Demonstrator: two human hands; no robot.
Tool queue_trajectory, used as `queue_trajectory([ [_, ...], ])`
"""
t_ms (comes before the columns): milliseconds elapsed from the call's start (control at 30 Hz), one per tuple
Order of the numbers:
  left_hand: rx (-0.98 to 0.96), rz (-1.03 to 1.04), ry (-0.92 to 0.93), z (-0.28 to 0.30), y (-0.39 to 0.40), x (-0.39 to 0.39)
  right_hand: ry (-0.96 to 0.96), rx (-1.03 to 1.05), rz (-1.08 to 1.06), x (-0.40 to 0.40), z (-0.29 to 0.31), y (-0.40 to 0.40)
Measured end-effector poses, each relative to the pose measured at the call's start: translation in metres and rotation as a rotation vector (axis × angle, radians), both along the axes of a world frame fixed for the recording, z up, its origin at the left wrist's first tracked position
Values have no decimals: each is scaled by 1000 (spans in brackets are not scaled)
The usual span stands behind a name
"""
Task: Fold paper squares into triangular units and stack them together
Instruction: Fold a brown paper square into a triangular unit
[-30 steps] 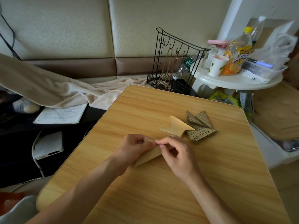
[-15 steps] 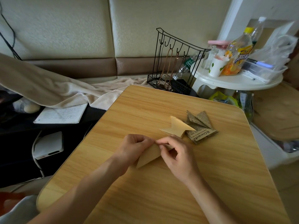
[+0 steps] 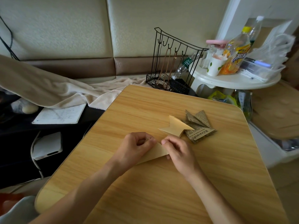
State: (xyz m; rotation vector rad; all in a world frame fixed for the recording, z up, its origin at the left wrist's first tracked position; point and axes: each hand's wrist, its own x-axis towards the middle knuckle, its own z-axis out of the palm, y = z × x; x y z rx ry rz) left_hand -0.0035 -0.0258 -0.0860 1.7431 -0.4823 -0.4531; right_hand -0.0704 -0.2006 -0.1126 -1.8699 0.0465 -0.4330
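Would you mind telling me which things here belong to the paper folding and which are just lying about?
Folding job: tan paper pinched by left hand and right hand; folded tan unit; newsprint units; wooden table.

Lying about: wire rack; notebook; blanket; juice bottle; paper cup.

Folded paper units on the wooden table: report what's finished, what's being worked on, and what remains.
Done: one tan folded unit lies partly on the newspaper-print folded units on the table. In hand: the left hand and right hand both pinch a tan paper, mid-fold. Left: finish this fold and add it to that pile. No spare squares are in view.
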Motion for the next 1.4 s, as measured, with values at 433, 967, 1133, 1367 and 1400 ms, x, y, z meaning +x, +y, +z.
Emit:
queue_trajectory([
  [433,16,87,167,1,1,3,43,-16,50,4,-7,-5],
  [967,14,62,203,6,0,-1,38,-46,34,2,-7,-1],
  [1133,-13,116,208,4,2,2,56,22,-38,4,-4,-2],
  [1367,-10,138,192,5,2,1,59,29,-25,1,-2,0],
  [1400,-15,144,198,5,2,1,66,38,-24,1,-2,0],
])
